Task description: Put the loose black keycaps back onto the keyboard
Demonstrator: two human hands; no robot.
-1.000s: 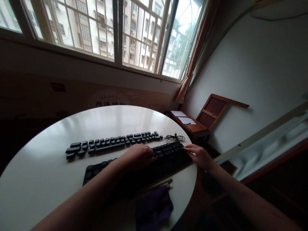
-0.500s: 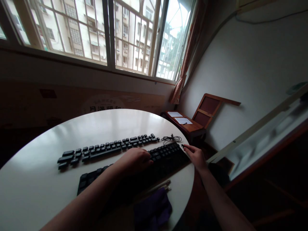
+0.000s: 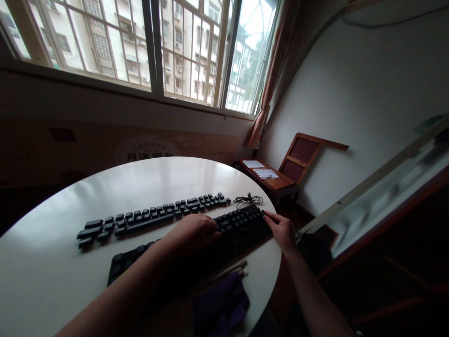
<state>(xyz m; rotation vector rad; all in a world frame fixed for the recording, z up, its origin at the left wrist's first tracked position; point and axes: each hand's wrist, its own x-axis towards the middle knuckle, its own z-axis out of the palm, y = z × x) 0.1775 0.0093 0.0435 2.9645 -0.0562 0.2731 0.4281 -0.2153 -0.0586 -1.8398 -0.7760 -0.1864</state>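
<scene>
A black keyboard lies slantwise on the white round table. My left hand is across its middle, fingers curled down against it; their tips are hidden. At the keyboard's far right end, my right hand pinches a small black keycap between thumb and finger, right by the corner keys. Loose keycaps stand in several rows behind the keyboard. My left forearm covers much of the keyboard's left half.
A coiled black cable sits beyond the keyboard's right end. Near the front edge lie a purple cloth and a thin metal tool. Past the table stands a wooden chair with papers on its seat.
My right hand has moved slightly left, bringing the keycap from beside the keyboard's corner onto its right end. My left hand stays in place on the keyboard. The view has shifted a little.
</scene>
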